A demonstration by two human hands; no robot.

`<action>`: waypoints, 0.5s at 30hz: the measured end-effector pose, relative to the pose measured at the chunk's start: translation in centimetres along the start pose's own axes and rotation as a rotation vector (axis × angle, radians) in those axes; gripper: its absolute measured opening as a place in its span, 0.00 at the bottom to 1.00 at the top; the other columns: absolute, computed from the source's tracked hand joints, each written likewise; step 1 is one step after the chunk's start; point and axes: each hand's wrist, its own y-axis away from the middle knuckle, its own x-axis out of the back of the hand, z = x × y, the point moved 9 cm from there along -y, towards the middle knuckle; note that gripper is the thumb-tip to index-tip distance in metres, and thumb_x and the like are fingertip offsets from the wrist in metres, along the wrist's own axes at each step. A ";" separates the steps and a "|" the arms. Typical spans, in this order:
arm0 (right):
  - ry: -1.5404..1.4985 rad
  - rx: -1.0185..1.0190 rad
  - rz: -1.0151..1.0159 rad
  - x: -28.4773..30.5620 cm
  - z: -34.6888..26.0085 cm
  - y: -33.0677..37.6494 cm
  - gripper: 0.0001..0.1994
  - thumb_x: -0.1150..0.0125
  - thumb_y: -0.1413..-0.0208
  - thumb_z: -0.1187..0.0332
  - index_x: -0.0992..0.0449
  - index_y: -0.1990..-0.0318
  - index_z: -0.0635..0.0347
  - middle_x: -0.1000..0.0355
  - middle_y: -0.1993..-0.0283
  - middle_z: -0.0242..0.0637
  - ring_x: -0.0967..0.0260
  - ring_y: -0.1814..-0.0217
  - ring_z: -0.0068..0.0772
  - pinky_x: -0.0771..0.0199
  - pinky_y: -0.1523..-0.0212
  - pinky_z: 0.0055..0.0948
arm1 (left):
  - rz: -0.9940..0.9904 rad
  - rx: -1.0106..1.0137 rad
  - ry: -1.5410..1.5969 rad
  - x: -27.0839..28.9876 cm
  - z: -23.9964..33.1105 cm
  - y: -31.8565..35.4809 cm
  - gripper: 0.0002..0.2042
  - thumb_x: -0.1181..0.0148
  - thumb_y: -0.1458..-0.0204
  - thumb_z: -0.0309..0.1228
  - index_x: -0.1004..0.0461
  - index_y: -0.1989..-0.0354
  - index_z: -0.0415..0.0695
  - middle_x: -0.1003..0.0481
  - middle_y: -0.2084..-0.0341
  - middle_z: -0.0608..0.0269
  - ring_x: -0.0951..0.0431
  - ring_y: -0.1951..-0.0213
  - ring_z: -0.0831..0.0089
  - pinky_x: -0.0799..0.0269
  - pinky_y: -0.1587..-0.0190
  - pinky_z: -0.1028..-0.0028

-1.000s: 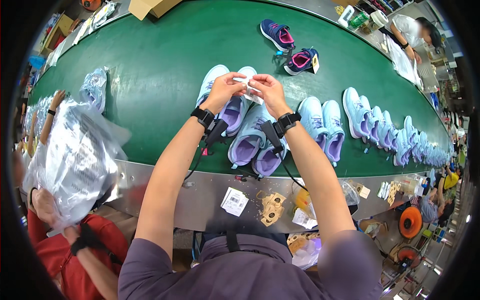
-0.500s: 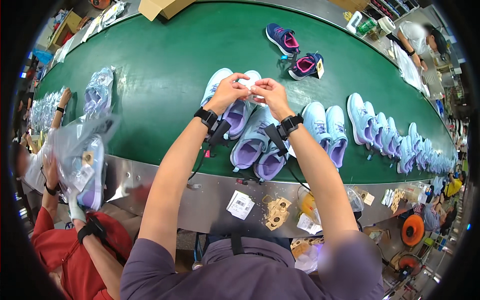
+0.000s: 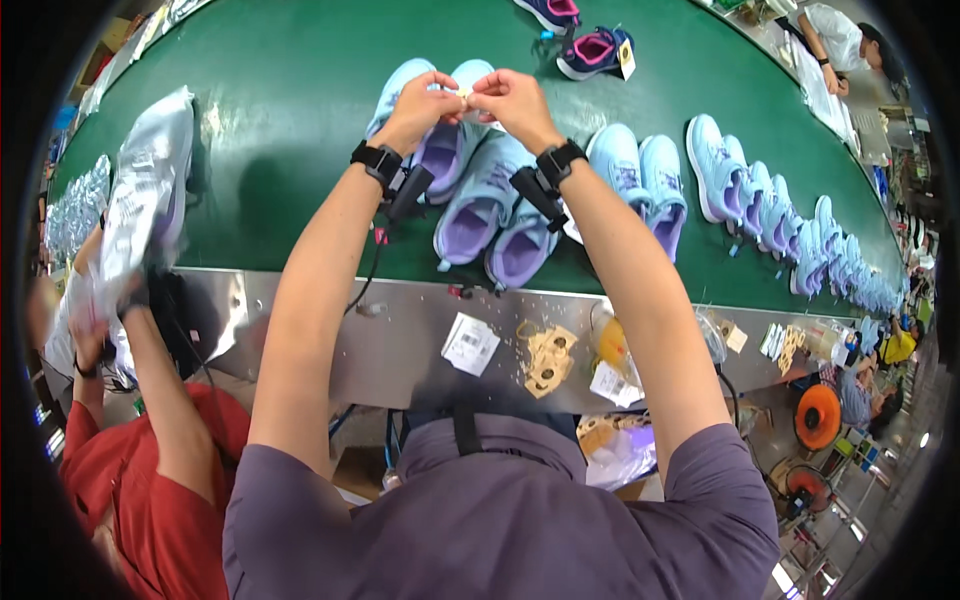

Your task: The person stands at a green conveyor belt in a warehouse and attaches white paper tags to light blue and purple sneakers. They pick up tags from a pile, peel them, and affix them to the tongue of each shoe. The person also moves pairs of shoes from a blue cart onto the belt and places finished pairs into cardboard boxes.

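Paper tag [image 3: 466, 93], small and pale, sits pinched between both hands, left hand [image 3: 425, 98] and right hand [image 3: 512, 97] meeting above light-blue sneakers [image 3: 440, 135] on the green tabletop [image 3: 290, 110]. A loosened pinch could drop it among lilac shoes [image 3: 495, 215] nearby.

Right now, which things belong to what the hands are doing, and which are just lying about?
In hand: left hand and right hand pinching a small tag; light blue shoes beneath.

Lying about: dark shoes, shoe row, paper slips.
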 end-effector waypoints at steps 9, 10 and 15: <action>0.247 -0.008 0.221 -0.9 -9.5 20.3 0.08 0.46 0.45 0.69 0.29 0.63 0.64 0.27 0.66 0.45 0.28 0.66 0.41 0.31 0.66 0.32 | 0.342 -0.200 -0.286 -5.8 1.2 16.5 0.14 0.42 0.48 0.33 0.29 0.81 0.37 0.30 0.87 0.66 0.34 0.81 0.81 0.39 0.77 0.76; 0.270 0.085 0.196 -1.2 -8.5 23.9 0.07 0.46 0.45 0.69 0.29 0.64 0.64 0.28 0.68 0.46 0.29 0.68 0.43 0.32 0.68 0.33 | 0.325 -0.177 -0.358 -6.9 -0.4 19.2 0.16 0.44 0.47 0.36 0.29 0.83 0.37 0.32 0.89 0.64 0.36 0.83 0.81 0.41 0.79 0.75; 0.759 -0.226 -0.016 -0.3 1.1 38.9 0.13 0.39 0.53 0.70 0.33 0.61 0.63 0.32 0.63 0.46 0.30 0.64 0.49 0.29 0.66 0.39 | 0.291 -0.147 -1.002 -10.1 -6.7 28.9 0.16 0.34 0.58 0.39 0.30 0.77 0.38 0.32 0.80 0.59 0.31 0.74 0.60 0.34 0.70 0.68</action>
